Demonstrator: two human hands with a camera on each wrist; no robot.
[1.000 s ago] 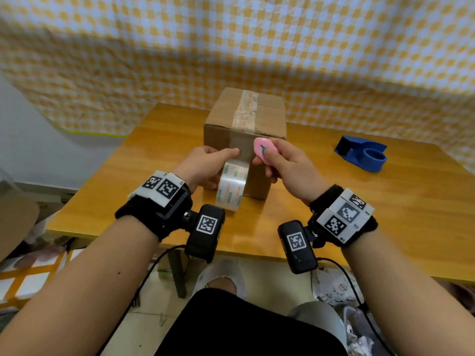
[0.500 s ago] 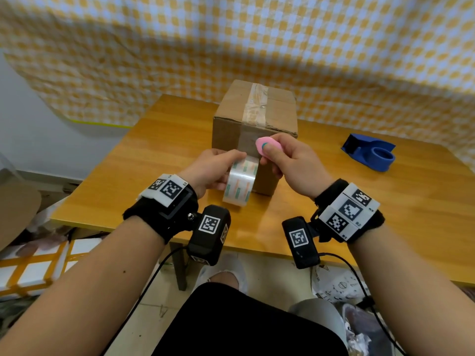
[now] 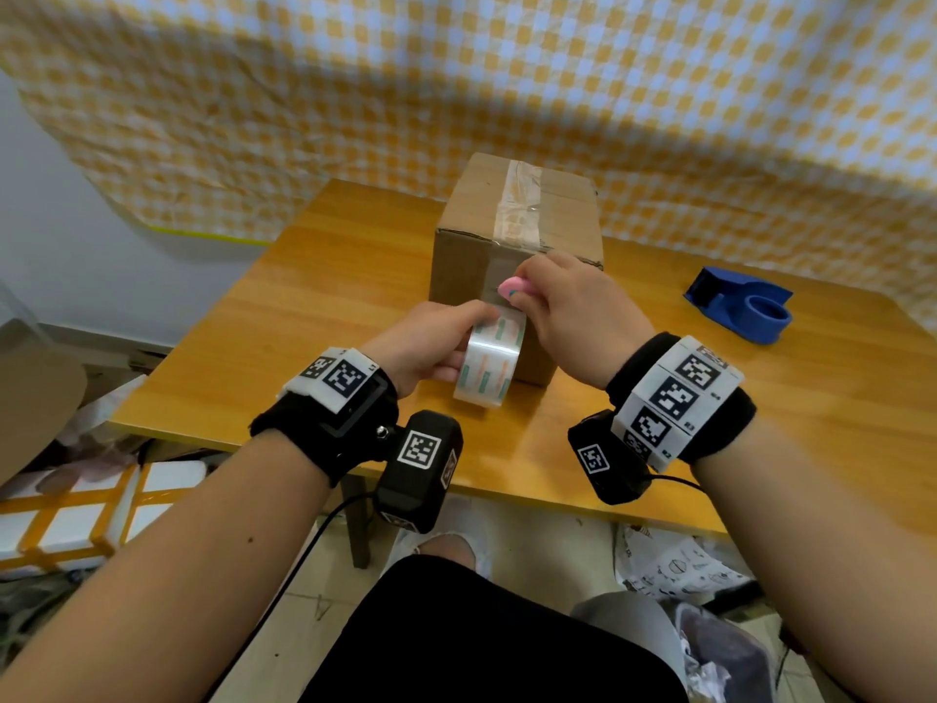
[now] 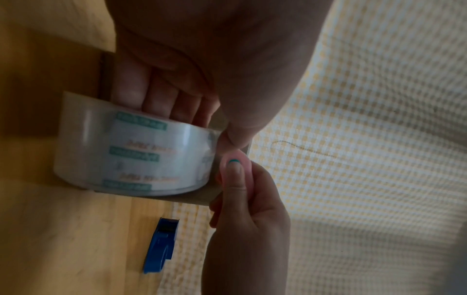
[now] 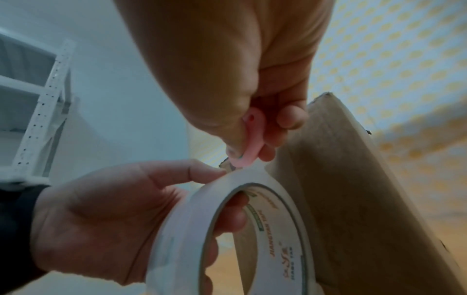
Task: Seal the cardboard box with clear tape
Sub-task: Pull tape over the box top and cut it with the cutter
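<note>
Clear tape roll [image 3: 489, 361] is gripped by left hand [image 3: 426, 347], fingers through its core, against box [image 3: 517, 256] front on table [image 3: 304, 317]. Pink cutter [image 3: 511, 287] is pinched by right hand [image 3: 578, 317] at the strip. Top seam already taped; cutting and pressing down judged left.

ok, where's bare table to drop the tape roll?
Bare table left of the box; also between the box and the blue dispenser, and the right front. Crowded at the box's near face: both hands, roll, pink cutter.

One cardboard box [image 3: 517, 256], one tape roll [image 3: 489, 362], one pink cutter [image 3: 512, 287], one blue dispenser [image 3: 743, 311].
</note>
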